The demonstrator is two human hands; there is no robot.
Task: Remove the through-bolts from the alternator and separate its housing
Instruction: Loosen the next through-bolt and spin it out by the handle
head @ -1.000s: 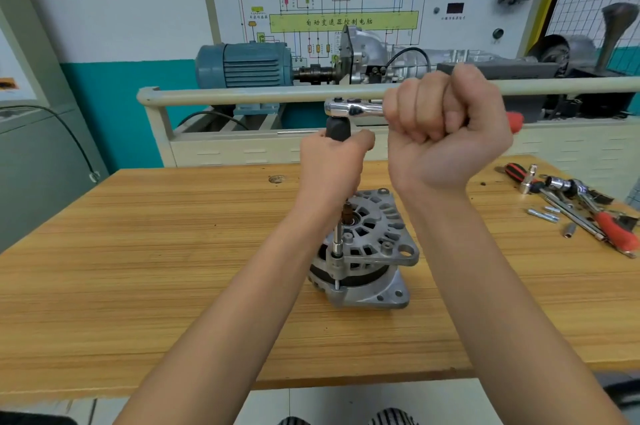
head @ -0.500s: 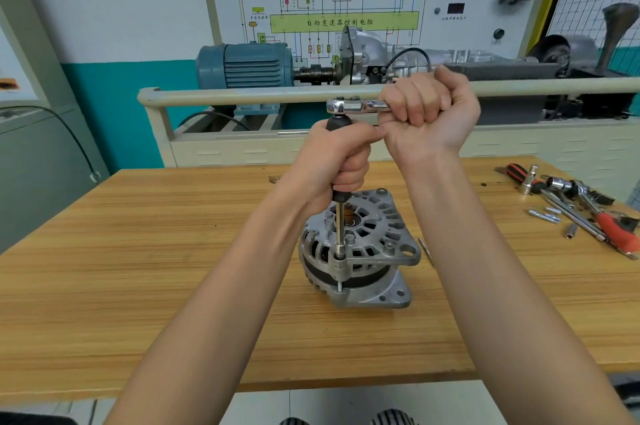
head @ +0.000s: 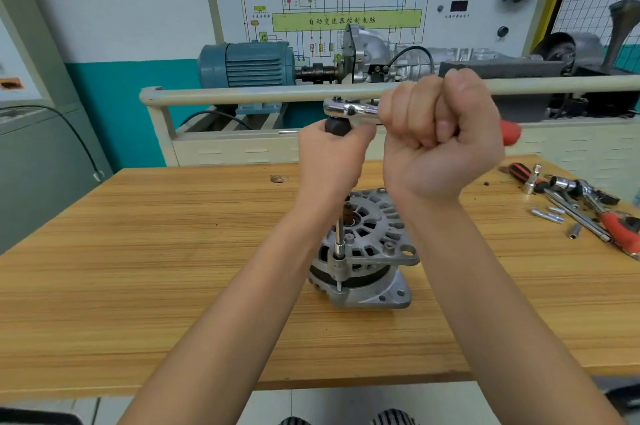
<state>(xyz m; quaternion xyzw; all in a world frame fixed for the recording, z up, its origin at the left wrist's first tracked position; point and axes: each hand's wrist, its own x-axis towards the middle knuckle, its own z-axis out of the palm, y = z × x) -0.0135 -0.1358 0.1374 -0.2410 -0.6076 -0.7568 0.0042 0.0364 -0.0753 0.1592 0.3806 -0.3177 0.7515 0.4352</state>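
Turning a bolt | right hand fingers wrapped tight round the shiny red-handled ratchet to swing it | left hand fingers curled round its black post, keeping it straight | grey metal alternator sits on the wooden table, right under both hands

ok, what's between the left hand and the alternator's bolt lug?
Head view: a thin extension bar with a socket runs down from the left hand to the alternator.

Right hand fists the ratchet handle, left hand grips the black extension knob — socket seated on alternator through-bolt, upright on wooden bench.
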